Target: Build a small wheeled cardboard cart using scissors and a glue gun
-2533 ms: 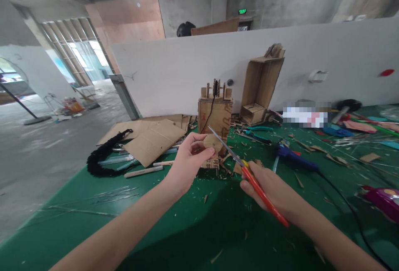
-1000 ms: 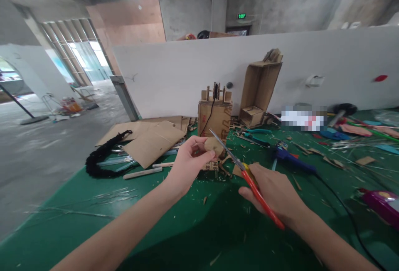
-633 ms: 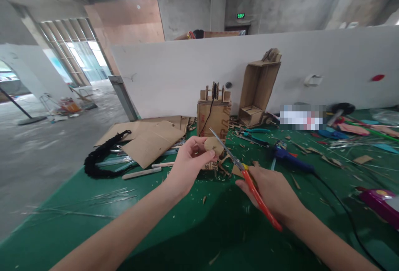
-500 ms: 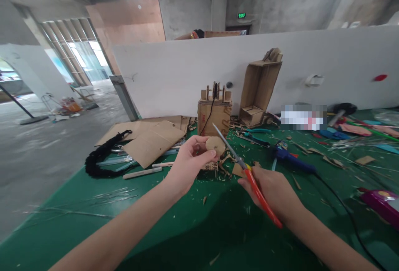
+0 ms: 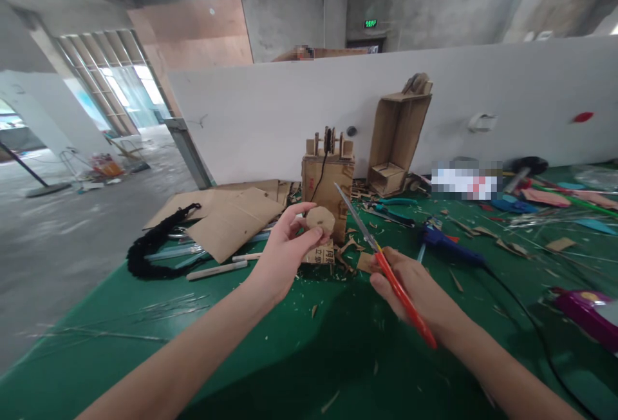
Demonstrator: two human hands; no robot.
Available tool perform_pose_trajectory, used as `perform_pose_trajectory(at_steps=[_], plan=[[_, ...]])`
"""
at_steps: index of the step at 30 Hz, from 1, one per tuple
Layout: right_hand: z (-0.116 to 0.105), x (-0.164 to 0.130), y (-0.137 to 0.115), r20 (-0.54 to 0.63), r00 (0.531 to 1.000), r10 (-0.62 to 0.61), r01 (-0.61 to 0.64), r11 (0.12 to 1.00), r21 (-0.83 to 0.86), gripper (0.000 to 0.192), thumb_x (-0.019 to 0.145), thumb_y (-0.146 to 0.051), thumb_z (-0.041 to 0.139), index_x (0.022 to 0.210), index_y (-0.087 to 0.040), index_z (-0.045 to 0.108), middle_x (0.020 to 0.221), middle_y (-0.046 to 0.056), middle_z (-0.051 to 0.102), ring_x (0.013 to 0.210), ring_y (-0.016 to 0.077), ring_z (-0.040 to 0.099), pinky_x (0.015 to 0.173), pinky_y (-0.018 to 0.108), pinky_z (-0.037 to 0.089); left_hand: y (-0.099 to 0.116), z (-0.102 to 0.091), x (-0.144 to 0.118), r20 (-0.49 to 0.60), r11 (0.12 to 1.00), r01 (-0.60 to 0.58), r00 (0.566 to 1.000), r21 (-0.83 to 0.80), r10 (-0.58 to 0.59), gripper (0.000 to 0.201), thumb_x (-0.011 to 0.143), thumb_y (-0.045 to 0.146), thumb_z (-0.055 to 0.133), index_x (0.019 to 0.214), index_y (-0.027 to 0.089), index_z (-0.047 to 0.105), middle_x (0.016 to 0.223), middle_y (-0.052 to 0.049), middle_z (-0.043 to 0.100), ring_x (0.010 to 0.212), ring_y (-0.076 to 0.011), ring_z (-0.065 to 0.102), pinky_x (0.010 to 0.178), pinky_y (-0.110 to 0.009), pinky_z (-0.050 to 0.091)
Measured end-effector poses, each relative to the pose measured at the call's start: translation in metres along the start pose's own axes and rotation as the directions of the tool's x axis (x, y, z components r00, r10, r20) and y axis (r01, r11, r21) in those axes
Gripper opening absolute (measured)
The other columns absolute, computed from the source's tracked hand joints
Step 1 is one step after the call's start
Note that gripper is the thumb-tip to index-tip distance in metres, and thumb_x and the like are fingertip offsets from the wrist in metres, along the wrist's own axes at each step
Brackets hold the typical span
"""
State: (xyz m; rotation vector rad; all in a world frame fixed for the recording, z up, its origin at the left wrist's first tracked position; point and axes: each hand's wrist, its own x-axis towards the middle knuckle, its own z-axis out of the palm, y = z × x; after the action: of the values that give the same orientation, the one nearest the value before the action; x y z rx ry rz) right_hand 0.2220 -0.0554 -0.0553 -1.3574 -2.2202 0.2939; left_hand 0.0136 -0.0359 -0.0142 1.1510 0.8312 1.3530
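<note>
My left hand [image 5: 284,249] pinches a small round cardboard disc [image 5: 320,219] with a dark spot near its middle. In my right hand [image 5: 410,281] is a pair of scissors [image 5: 400,292] with red handles. The blades point up and away, a little to the right of the disc and apart from it, and look closed together. Behind the disc stands a cardboard box [image 5: 333,178] with upright cardboard pieces and a black cord on top. Small cardboard scraps [image 5: 345,256] lie below and between my hands.
Flat cardboard sheets [image 5: 241,214], a black fuzzy coil [image 5: 140,265] and sticks [image 5: 217,270] lie left. A taller open cardboard box [image 5: 400,140] leans by the white partition [image 5: 261,117]. To the right are pliers [image 5: 391,209], a blue glue gun [image 5: 449,247] with cord and a purple object [image 5: 586,317].
The disc in my left hand has moved slightly left and up and faces me more fully. The scissors now sit farther from it. The view has shifted a little.
</note>
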Motion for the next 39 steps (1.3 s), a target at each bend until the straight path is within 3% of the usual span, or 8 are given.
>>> perform_pose_trajectory(at_steps=[5, 17, 25, 31, 39], plan=[[0.002, -0.002, -0.002, 0.051, 0.997, 0.058, -0.060, 0.998, 0.038, 0.027, 0.087, -0.045, 0.043, 0.090, -0.019, 0.049, 0.082, 0.006, 0.058, 0.073, 0.0204, 0.055, 0.064, 0.033, 0.042, 0.002, 0.000, 0.001, -0.053, 1.000, -0.019, 0.998, 0.020, 0.020, 0.029, 0.072, 0.022, 0.069, 0.092, 0.020, 0.048, 0.082, 0.000, 0.067, 0.081, -0.0143, 0.064, 0.085, -0.035, 0.049], [-0.002, 0.000, -0.005, 0.096, 0.994, 0.058, -0.060, 0.998, 0.023, 0.028, 0.088, -0.046, 0.043, 0.095, -0.019, 0.049, 0.087, 0.009, 0.061, 0.080, 0.0235, 0.057, 0.067, 0.036, 0.043, 0.001, -0.001, 0.001, -0.014, 0.984, -0.082, 0.996, 0.156, 0.085, 0.027, 0.074, 0.023, 0.067, 0.090, 0.022, 0.046, 0.080, 0.001, 0.068, 0.077, -0.0141, 0.063, 0.080, -0.033, 0.048], [-0.002, 0.001, -0.005, 0.063, 0.994, 0.091, -0.086, 0.993, -0.079, 0.023, 0.087, -0.042, 0.045, 0.082, -0.020, 0.047, 0.078, 0.006, 0.060, 0.068, 0.0209, 0.058, 0.059, 0.031, 0.041, 0.007, -0.002, 0.000, 0.009, 0.932, -0.108, 0.994, 0.345, 0.112, 0.024, 0.076, 0.024, 0.063, 0.092, 0.022, 0.045, 0.076, 0.001, 0.065, 0.075, -0.0163, 0.063, 0.073, -0.031, 0.046], [0.002, 0.001, 0.000, 0.028, 0.997, 0.068, -0.062, 0.985, -0.162, 0.025, 0.088, -0.043, 0.043, 0.077, -0.020, 0.046, 0.069, 0.006, 0.060, 0.059, 0.0203, 0.057, 0.053, 0.029, 0.038, 0.003, -0.005, 0.001, 0.040, 0.940, -0.121, 0.993, 0.320, 0.114, 0.024, 0.077, 0.027, 0.063, 0.093, 0.023, 0.045, 0.077, 0.001, 0.063, 0.078, -0.0166, 0.061, 0.073, -0.031, 0.045], [0.005, -0.001, 0.005, -0.005, 0.998, 0.062, -0.061, 0.956, -0.286, 0.036, 0.089, -0.050, 0.038, 0.071, -0.020, 0.049, 0.062, 0.006, 0.059, 0.051, 0.0206, 0.058, 0.048, 0.028, 0.037, 0.004, -0.004, 0.002, -0.002, 0.951, -0.088, 0.996, 0.298, 0.093, 0.025, 0.073, 0.024, 0.065, 0.091, 0.022, 0.048, 0.077, 0.001, 0.063, 0.075, -0.0154, 0.060, 0.071, -0.029, 0.044]])
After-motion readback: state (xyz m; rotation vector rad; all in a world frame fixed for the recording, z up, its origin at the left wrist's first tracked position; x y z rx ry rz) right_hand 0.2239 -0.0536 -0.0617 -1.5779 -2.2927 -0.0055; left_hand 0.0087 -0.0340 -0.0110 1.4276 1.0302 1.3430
